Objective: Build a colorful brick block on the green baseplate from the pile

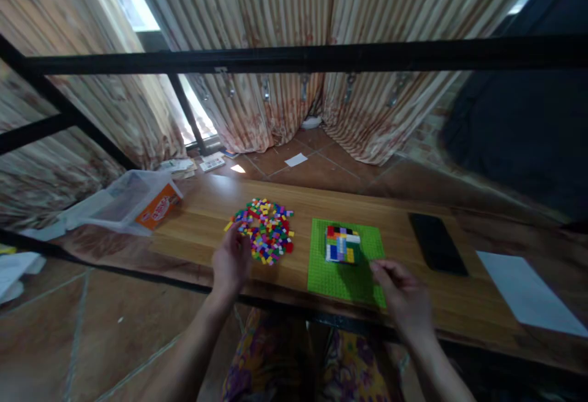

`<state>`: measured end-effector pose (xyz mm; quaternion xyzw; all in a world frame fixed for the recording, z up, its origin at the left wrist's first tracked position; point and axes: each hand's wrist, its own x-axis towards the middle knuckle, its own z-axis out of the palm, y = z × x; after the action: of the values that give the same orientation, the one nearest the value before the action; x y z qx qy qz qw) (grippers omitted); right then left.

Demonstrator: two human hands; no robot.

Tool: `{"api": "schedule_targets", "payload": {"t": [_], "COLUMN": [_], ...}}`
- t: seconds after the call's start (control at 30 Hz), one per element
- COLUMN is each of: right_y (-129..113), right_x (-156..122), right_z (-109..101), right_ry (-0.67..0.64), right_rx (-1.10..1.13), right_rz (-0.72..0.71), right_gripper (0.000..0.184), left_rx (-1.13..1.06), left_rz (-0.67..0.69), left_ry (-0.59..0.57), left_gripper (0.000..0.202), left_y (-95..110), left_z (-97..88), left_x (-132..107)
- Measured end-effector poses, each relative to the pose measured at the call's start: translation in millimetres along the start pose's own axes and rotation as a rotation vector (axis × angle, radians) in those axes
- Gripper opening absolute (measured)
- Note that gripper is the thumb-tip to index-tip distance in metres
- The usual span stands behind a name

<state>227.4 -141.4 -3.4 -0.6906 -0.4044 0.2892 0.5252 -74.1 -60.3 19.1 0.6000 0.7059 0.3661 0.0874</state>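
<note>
A heap of small coloured bricks [269,230] lies on the wooden table [206,218]. My left hand [231,261] reaches into the heap's near left edge with its fingers curled; what they hold is hidden. To the right lies a green baseplate [342,279] with a small block of many-coloured bricks [342,244] built on its far part. My right hand [400,295] rests on the baseplate's near right corner, fingers drawn together in a pinch, with nothing visible in them.
A clear plastic tub with an orange label [133,203] lies tipped at the table's left end. A black phone [436,242] and a white sheet [528,295] lie to the right. A black metal frame [294,57] crosses above; curtains hang behind.
</note>
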Motion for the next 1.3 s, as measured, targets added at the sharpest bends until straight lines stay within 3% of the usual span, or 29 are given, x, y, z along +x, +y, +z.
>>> {"api": "schedule_targets", "payload": {"t": [0.1, 0.13, 0.2, 0.37, 0.5, 0.63, 0.87, 1.03, 1.13, 1.23, 1.3], "right_y": [-10, -12, -16, -21, -21, -16, -14, -19, -22, -26, -28], "right_x": [-38, -47, -53, -25, -3, 2, 10, 20, 31, 40, 45], "right_z": [28, 41, 66, 120, 145, 153, 150, 143, 142, 145, 150], "right_ry": [-0.176, -0.282, -0.371, -0.348, -0.396, -0.410, -0.346, -0.297, -0.280, -0.315, -0.367], "right_rx": [-0.067, -0.106, -0.184, -0.361, -0.460, -0.530, -0.531, -0.510, -0.549, -0.619, -0.673], "right_rz": [-0.084, -0.128, -0.217, -0.398, -0.456, -0.482, -0.444, -0.414, -0.433, -0.447, -0.441], "right_gripper": [0.025, 0.024, 0.022, 0.025, 0.034, 0.034, 0.032, 0.031, 0.029, 0.025, 0.022], "left_rx": [0.108, 0.126, 0.112, -0.021, -0.102, -0.137, -0.206, -0.248, -0.212, -0.047, 0.086], "left_rz": [-0.166, -0.154, -0.102, -0.051, -0.079, -0.107, -0.147, -0.135, -0.033, 0.131, 0.168], "left_ry": [0.161, 0.177, 0.153, 0.114, 0.169, 0.248, 0.316, 0.334, 0.246, 0.015, -0.094], "left_gripper": [0.044, 0.047, 0.052, 0.058, 0.055, 0.051, 0.047, 0.045, 0.051, 0.074, 0.085], "left_y": [-51, -62, -73, -64, -52, -41, -24, -21, -24, -30, -34], "left_z": [-14.9, -14.2, -5.3, 29.4, 44.5, 53.3, 68.1, 59.5, 40.1, 21.4, 15.5], "left_x": [17, 18, 15, 1, 5, 11, 15, 12, -8, -36, -50]}}
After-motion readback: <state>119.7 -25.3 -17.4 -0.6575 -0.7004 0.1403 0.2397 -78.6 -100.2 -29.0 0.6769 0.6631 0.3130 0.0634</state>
